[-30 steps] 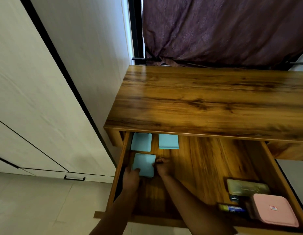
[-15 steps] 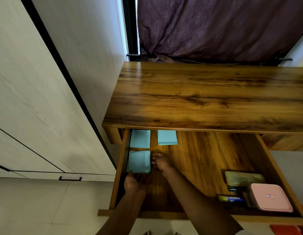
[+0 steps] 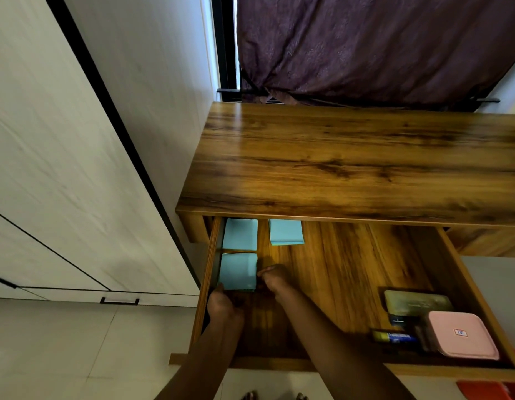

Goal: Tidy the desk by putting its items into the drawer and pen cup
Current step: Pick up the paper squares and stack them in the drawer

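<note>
The desk's drawer (image 3: 279, 363) is pulled out below the bare wooden desk top (image 3: 351, 163). Three light blue note pads lie at its left end: one at the back left (image 3: 240, 233), one beside it (image 3: 286, 232), and the nearest pad (image 3: 239, 271) flat against the left wall. My right hand (image 3: 275, 280) has its fingertips closed on that nearest pad's right edge. My left hand (image 3: 221, 306), fingers curled, touches the pad's near left corner. No pen cup is in view.
At the drawer's right end sit a pink square box (image 3: 464, 334), an olive case (image 3: 417, 303) and a blue and yellow tube (image 3: 394, 337). A white wardrobe (image 3: 77, 168) stands close on the left. A purple curtain (image 3: 365, 47) hangs behind the desk.
The nearest blue pad has been slid left and set flat against the drawer's left wall. My left hand dropped back toward me, then came up to the pad's near corner.
</note>
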### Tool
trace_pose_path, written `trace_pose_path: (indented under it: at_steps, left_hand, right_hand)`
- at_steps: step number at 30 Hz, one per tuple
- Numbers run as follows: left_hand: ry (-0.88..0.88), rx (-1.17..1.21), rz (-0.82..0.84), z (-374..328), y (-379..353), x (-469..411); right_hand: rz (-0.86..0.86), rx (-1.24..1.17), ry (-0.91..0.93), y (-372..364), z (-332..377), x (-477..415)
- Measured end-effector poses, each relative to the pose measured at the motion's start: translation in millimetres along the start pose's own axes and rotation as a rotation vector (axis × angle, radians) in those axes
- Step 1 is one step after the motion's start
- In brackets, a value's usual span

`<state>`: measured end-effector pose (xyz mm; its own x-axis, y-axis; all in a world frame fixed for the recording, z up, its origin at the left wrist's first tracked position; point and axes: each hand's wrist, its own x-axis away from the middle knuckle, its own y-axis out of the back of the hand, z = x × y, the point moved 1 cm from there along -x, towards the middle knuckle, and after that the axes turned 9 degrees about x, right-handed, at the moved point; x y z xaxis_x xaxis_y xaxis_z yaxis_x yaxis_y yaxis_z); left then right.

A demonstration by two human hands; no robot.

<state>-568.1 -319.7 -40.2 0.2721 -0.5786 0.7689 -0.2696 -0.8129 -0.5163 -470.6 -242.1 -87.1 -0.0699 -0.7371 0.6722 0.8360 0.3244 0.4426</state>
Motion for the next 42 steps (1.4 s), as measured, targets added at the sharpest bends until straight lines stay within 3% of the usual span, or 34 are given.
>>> trace_pose_path:
  at_steps: [6,17,22,28,33,35,37,42]
  left_hand:
    - [0.009,0.058,-0.029,5.1,-3.1,-8.2]
    - [0.026,0.046,-0.048,6.5,-1.4,-6.9]
    - [0.019,0.013,-0.037,6.5,-0.9,-5.8]
    - [0.043,0.000,0.004,3.1,8.8,-2.8]
    - [0.067,0.008,0.001,2.3,13.0,-0.5]
    - [0.065,-0.001,-0.001,2.1,13.6,0.0]
    - [0.051,-0.014,-0.013,2.3,14.6,-1.5]
    - [0.033,-0.047,0.001,1.7,15.6,-0.9]
  right_hand:
    - [-0.043,0.027,0.014,1.8,8.3,0.8]
    - [-0.054,0.352,0.012,1.8,8.0,9.7]
    - [-0.028,0.235,0.060,-1.9,8.3,5.6]
    - [-0.022,0.281,0.074,0.2,23.5,4.1]
    - [0.068,-0.013,0.131,7.4,25.6,14.7]
    - [0.002,-0.139,0.261,21.0,28.1,21.2]
    - [-0.149,-0.093,0.484,35.4,30.3,30.8]
    - [-0.623,0.834,1.111,17.7,16.0,34.0]
